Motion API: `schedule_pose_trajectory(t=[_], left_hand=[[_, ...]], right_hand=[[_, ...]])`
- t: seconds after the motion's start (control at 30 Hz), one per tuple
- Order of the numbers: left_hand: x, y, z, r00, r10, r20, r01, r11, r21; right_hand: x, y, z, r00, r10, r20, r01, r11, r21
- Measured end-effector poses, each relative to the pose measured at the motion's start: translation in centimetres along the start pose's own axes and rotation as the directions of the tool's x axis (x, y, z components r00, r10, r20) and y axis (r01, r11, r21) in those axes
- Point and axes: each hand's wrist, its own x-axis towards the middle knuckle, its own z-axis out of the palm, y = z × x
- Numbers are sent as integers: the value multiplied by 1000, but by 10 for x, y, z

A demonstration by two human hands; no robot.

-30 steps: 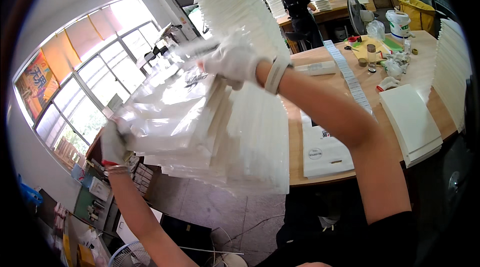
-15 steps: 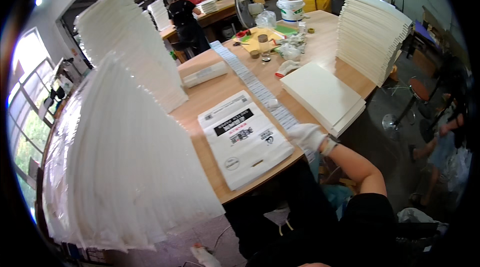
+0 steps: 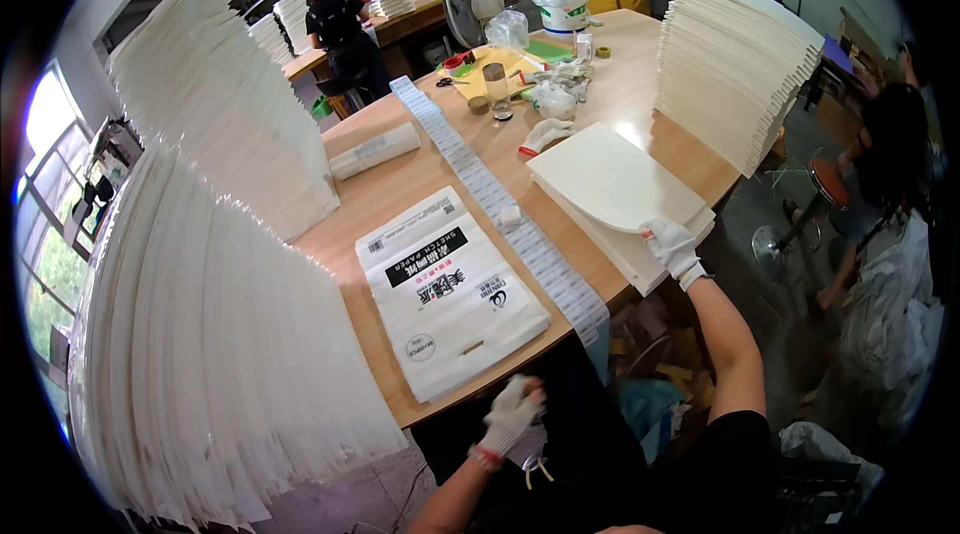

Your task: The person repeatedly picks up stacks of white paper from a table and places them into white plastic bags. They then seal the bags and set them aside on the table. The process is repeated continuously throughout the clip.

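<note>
My right hand (image 3: 672, 246), in a white glove, grips the near corner of the top white paper (image 3: 615, 174) on a short stack at the table's right edge. That corner bends up off the stack, thumb and fingers around it. My left hand (image 3: 515, 409), gloved with bare fingertips, hovers over my lap just off the front edge, fingers curled in and nothing visible in them. Nearest to it lies a flat pile of printed white plastic bags (image 3: 450, 319). A long strip of printed labels (image 3: 500, 204) runs between bags and paper, with a small white block (image 3: 511, 216) on it.
Tall plastic-wrapped paper stacks (image 3: 220, 334) rise at the left; another tall stack (image 3: 735, 64) stands back right. A clear roll (image 3: 375, 151), glass jar (image 3: 497, 92), spare glove (image 3: 545, 137) and white bucket (image 3: 562, 9) sit farther back. People are at the back left and far right.
My right hand has moved from the label strip to the paper stack and bent up its near corner. My left hand has risen from low beside the table to near its front edge.
</note>
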Motion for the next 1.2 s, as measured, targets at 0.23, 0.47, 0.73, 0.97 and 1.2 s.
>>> schedule_pose_trajectory(t=[0.23, 0.47, 0.73, 0.97, 1.2], left_hand=[[113, 18, 62, 792, 50, 609, 570, 296, -766], [57, 20, 32, 950, -114, 290, 115, 993, 14], [17, 57, 29, 856, 392, 336, -514, 584, 629], [68, -45, -103, 949, 245, -198, 49, 509, 860], [123, -37, -145, 995, 33, -94, 0, 941, 339]], right_hand=[[-18, -144, -94, 845, -454, 284, 400, 888, 228], [-122, -78, -65, 457, 265, 849, -671, -524, 524], [-119, -218, 12, 717, 635, 288, -504, 187, 843], [-88, -212, -47, 836, 436, 334, -519, 426, 741], [-72, -238, -91, 867, 104, 488, -288, 903, 319]])
